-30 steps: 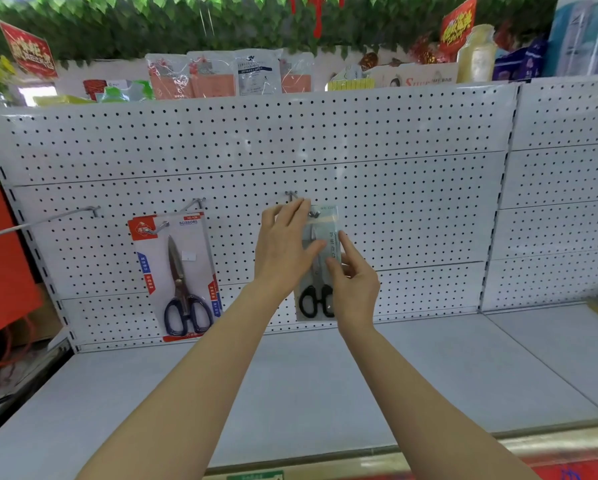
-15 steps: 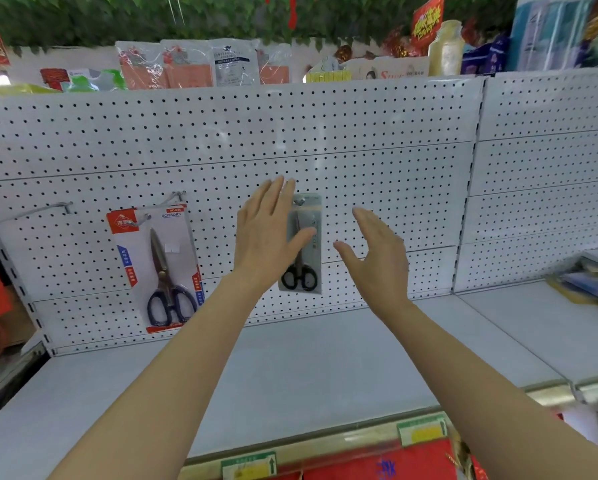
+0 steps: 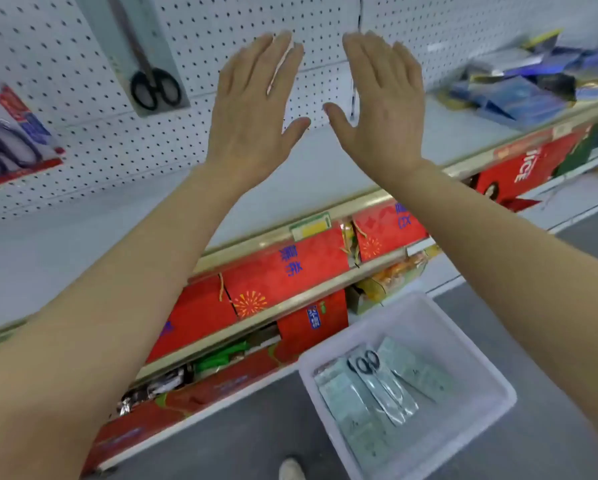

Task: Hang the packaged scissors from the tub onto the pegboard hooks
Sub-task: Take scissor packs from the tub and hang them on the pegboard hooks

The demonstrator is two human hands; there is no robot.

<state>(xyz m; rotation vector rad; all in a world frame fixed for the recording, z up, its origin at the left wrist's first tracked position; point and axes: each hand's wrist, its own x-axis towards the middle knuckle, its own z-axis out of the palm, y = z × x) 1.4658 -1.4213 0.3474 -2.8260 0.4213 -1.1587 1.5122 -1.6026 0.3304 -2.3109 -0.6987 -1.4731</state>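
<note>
Left hand (image 3: 252,112) and right hand (image 3: 384,109), fingers flat together, empty; red-carded scissors pack (image 3: 10,140) is cut off at the white pegboard's (image 3: 65,81) left edge.

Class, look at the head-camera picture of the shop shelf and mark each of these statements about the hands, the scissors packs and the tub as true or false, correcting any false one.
1. Both hands are open and hold nothing. True: the left hand and right hand are spread flat.
2. The white tub is empty. False: several scissors packs lie in it.
3. A pack of black-handled scissors hangs on the pegboard. True.
4. The tub stands on the shelf. False: it stands on the grey floor below the shelves.
5. The right hand touches the hanging black-handled pack. False: that pack hangs apart, left of both hands.
</note>
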